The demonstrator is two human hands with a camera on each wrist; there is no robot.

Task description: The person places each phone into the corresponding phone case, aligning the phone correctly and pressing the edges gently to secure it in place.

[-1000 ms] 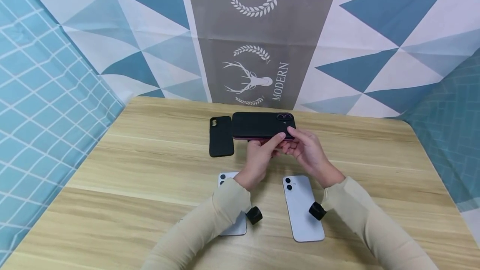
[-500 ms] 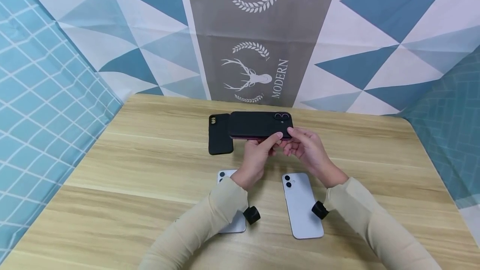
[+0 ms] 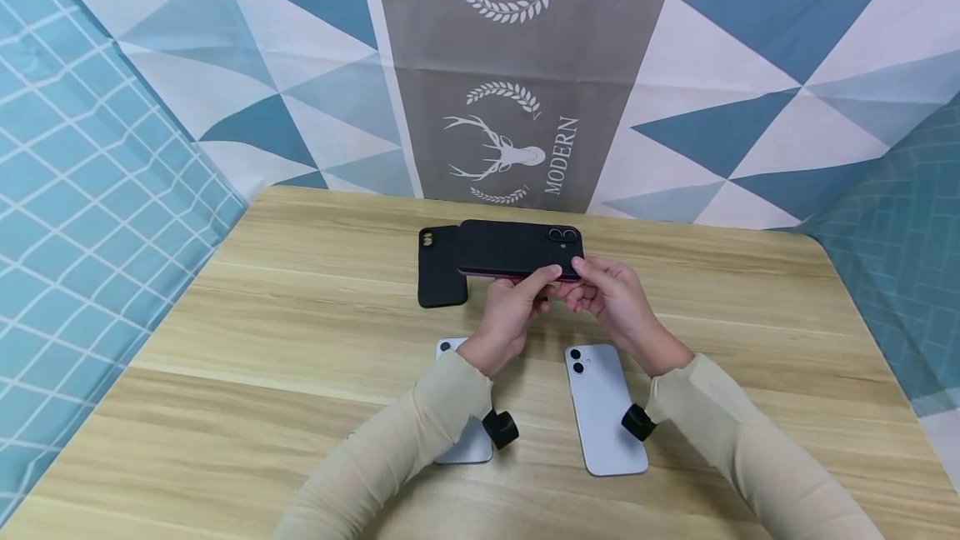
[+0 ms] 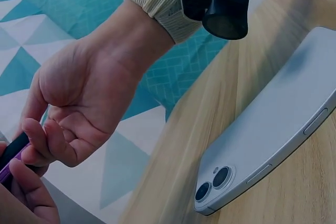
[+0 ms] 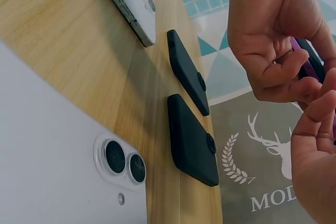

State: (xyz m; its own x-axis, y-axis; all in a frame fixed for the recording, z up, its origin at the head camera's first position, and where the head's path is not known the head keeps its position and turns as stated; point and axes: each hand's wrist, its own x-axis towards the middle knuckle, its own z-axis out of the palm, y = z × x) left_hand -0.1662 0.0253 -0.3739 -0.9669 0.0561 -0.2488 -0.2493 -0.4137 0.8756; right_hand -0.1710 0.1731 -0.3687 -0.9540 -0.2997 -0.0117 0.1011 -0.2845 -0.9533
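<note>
Both hands hold a purple-edged phone in a black case [image 3: 513, 247] above the far part of the table, back up and lengthwise across. At its near right edge, my left hand [image 3: 512, 315] pinches it with the thumb on top. Beside it my right hand [image 3: 618, 302] pinches the corner near the camera cutout, thumb also on top. Purple edge [image 4: 7, 170] shows in the left wrist view. A black phone case [image 3: 441, 277] lies just left of and partly behind the held phone. A second black case [image 5: 191, 145] appears in the right wrist view, mostly hidden from the head camera.
A white phone [image 3: 606, 415] lies back up between the forearms. Another white phone [image 3: 467, 447] is partly covered by the left sleeve. Both rest on the wooden table [image 3: 247, 357]. A patterned cloth wall [image 3: 517, 57] rises right behind its far edge.
The held phone has shifted slightly left and now overlaps the black case on the table in the head view. Both hands keep their pinch, with little other movement.
</note>
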